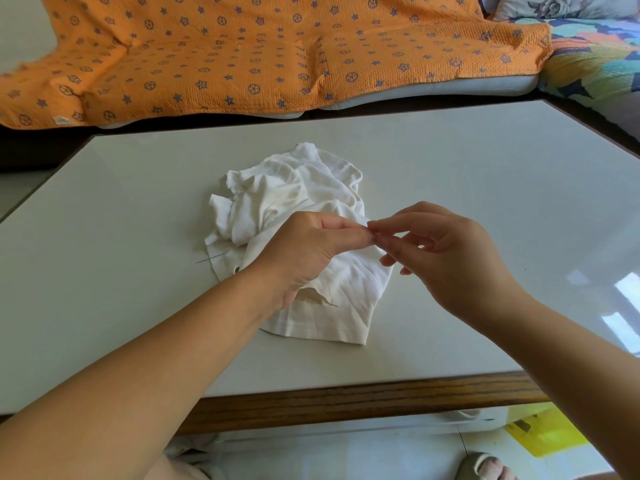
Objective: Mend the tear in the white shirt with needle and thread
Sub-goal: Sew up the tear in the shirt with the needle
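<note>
The white shirt [298, 202] lies crumpled in the middle of the table. Its tear [317, 299] gapes near the front hem, just below my left wrist. A thin needle [209, 259] lies at the shirt's left edge, partly on the table, and no hand touches it. My left hand [311, 251] hovers over the shirt with thumb and forefinger pinched together. My right hand [446, 251] meets it fingertip to fingertip, also pinching, with the other fingers spread. What they pinch looks like thread, too fine to make out.
The white table top [467, 188] has a wooden front edge [346, 400]. An orange patterned blanket [259, 53] covers a sofa behind the table. A yellow bag [547, 434] and a slippered foot [485, 467] are on the floor below.
</note>
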Demonstrator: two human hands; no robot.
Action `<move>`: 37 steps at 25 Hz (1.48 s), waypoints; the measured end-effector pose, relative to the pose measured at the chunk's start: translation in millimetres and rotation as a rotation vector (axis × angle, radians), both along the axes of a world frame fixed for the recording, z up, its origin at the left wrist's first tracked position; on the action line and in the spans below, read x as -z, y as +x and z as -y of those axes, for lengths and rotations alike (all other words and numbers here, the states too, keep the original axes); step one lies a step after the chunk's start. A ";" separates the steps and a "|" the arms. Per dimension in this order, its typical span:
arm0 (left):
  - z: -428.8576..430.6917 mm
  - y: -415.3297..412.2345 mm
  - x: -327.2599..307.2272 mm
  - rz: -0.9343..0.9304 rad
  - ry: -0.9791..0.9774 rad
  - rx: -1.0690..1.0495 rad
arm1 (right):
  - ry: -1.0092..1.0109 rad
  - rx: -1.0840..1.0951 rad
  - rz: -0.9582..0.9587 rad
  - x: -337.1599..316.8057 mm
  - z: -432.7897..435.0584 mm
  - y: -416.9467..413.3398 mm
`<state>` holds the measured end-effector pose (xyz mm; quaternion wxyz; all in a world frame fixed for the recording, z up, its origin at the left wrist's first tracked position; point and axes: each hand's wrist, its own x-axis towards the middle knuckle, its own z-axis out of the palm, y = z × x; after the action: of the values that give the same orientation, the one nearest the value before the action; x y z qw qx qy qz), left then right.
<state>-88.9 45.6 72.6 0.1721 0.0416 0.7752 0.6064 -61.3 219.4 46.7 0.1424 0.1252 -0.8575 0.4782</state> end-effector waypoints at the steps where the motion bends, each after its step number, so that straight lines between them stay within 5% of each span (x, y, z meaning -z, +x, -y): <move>1: 1.9 -2.2 2.5 0.008 -0.001 0.013 | 0.023 -0.002 -0.029 0.2 -0.4 0.0; 14: 1.6 -4.6 9.9 -0.107 -0.045 0.116 | 0.334 0.085 -0.134 4.4 0.8 -2.1; 21: 11.9 -9.9 20.4 0.054 0.094 0.153 | 0.279 0.189 0.132 7.4 -4.2 -8.0; 26: 25.7 -21.4 18.5 0.082 0.356 0.056 | 0.508 0.335 0.232 11.9 -16.6 -16.9; 31: 33.3 -23.7 17.1 -0.059 0.058 0.045 | 0.898 0.438 0.382 3.0 -32.2 -24.7; 34: 26.4 -18.6 13.2 -0.107 -0.083 0.098 | 0.472 0.414 0.052 -12.9 -17.7 -18.8; 35: 24.0 -17.1 12.1 -0.123 -0.107 0.117 | 0.186 0.301 0.050 -20.4 -9.3 -15.2; 37: 21.7 -14.8 11.0 -0.160 -0.135 0.138 | -0.240 -0.029 0.339 -26.2 7.1 -9.4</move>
<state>-103.7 23.9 61.7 0.1535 0.1313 0.8207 0.5344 -70.7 212.2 72.9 0.0029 0.0372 -0.8042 0.5932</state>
